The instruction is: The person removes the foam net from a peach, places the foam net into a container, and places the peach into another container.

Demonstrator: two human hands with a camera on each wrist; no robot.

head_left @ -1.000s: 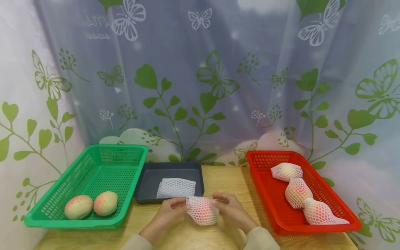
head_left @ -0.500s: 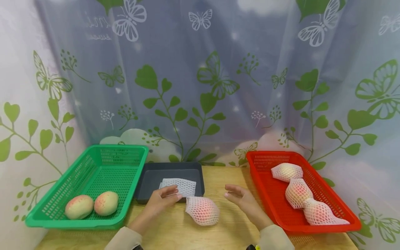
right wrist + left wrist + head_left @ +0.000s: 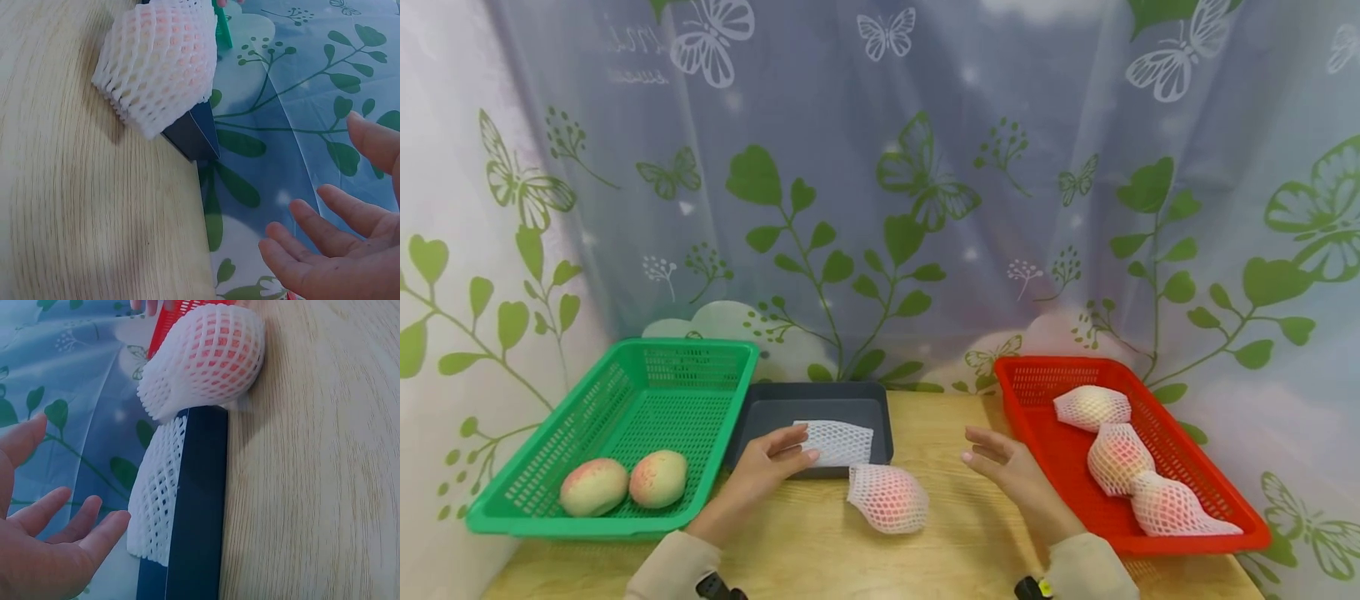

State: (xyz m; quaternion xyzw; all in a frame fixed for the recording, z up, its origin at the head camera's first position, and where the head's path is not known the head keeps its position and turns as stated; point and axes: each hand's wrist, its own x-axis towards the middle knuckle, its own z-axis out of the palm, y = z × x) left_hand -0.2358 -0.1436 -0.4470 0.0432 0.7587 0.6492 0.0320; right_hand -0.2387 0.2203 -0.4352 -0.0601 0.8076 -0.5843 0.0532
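A peach in a white foam net (image 3: 889, 498) lies on the wooden table between my two hands, touched by neither. My left hand (image 3: 762, 467) hovers by the front of the dark tray (image 3: 760, 400), its fingers loosely bent and holding nothing. In that tray lie white foam nets (image 3: 838, 443), flat; how many cannot be told. On the other side, my right hand (image 3: 1011, 471) hangs near the red basket's left wall with relaxed, spread fingers. The left wrist view shows the netted peach (image 3: 219, 356) beyond the fingers; the right wrist view shows it (image 3: 159, 62) too.
At the left stands a green basket (image 3: 741, 400) with two bare peaches (image 3: 658, 479). The red basket (image 3: 1022, 433) at the right holds three netted peaches (image 3: 1120, 458) in a line. A printed curtain (image 3: 850, 208) hangs behind the table (image 3: 940, 417).
Both hands have let go of the netted peach and moved apart, the left hand leftward and the right hand rightward. The peach stays on the table.
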